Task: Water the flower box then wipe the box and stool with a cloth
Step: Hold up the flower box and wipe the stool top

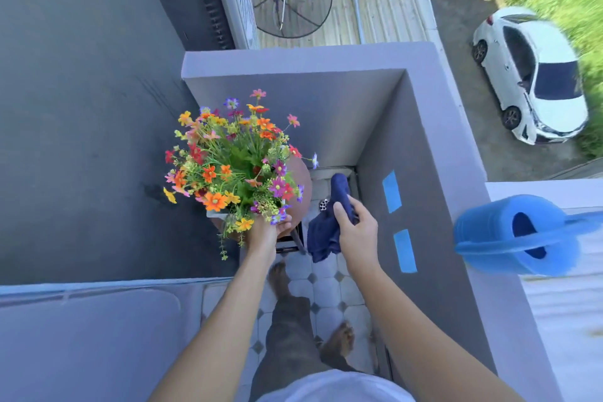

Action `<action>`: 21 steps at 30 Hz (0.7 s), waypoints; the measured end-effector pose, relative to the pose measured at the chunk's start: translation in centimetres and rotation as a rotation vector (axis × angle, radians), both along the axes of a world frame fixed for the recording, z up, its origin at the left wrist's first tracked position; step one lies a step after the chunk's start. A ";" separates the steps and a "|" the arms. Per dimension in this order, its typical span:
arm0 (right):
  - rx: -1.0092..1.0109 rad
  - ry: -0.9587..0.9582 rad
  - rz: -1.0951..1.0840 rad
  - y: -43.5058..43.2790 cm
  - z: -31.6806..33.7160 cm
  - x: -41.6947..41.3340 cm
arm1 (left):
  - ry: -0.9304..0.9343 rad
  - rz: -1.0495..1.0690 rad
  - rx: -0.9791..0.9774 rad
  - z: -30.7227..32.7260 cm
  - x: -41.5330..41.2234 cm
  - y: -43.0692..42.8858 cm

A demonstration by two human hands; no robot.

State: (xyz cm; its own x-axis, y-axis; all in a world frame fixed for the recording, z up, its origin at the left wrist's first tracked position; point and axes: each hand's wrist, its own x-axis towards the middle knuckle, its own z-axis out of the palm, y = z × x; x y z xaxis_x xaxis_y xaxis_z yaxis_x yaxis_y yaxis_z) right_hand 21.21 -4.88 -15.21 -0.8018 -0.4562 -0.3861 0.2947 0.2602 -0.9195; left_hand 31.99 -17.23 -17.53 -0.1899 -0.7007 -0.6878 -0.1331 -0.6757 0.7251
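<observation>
A bunch of many-coloured flowers [235,160] fills the flower box, whose pale corner [215,214] shows under the blooms. The box sits on a round brown stool [301,183] in the corner of a small balcony. My left hand [266,233] reaches under the flowers at the box's near side; its fingers are partly hidden and seem to grip the box. My right hand [355,232] is shut on a dark blue cloth [326,228] that hangs down just right of the stool. A blue watering can [518,235] rests on the balcony wall's top at the right.
Grey parapet walls [326,59] close the balcony at the far side and right. The tiled floor [326,290] has a drain [323,205] near the cloth. My bare feet stand on the tiles. Two blue tape strips [404,250] mark the right wall. Below lie a roof and a white car [535,75].
</observation>
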 end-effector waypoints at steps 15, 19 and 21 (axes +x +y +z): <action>-0.035 0.131 -0.018 7.3 6.2 -1.4 | -0.061 -0.091 0.051 0.3 -3.3 9.0; -0.092 0.234 -0.065 9.7 10.7 -3.6 | 0.069 -0.248 -0.103 5.8 -7.2 11.2; -0.146 0.272 -0.127 11.4 13.6 -5.0 | 0.153 -0.227 -0.187 10.0 -9.7 11.7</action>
